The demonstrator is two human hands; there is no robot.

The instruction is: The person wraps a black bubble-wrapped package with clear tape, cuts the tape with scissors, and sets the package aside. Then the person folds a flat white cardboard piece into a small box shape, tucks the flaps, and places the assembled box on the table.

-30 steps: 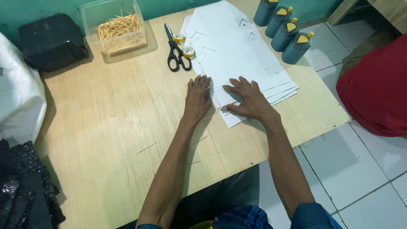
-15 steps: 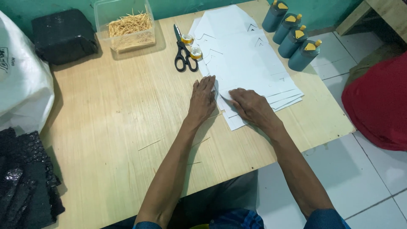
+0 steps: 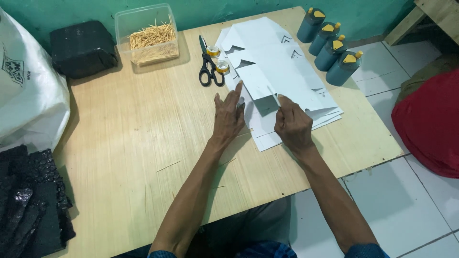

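Note:
A stack of white cut paper sheets (image 3: 282, 71) lies on the wooden table (image 3: 134, 143). My right hand (image 3: 292, 125) pinches the near corner of the top sheet and lifts it off the stack. My left hand (image 3: 229, 117) rests flat beside it with fingers spread, touching the left edge of the stack. Black scissors (image 3: 208, 67) with two small tape rolls beside them lie just beyond my left hand.
A clear box of thin sticks (image 3: 148, 36) and a black bundle (image 3: 82, 48) sit at the back. Several blue bottles with yellow caps (image 3: 330, 45) stand at the right corner. A white sack (image 3: 26, 91) and black material (image 3: 28, 200) lie left. A red cushion (image 3: 430, 124) lies on the tiled floor.
My right hand went from pressing flat on the paper to pinching and lifting the top sheet's corner. My left hand slid slightly left, staying flat.

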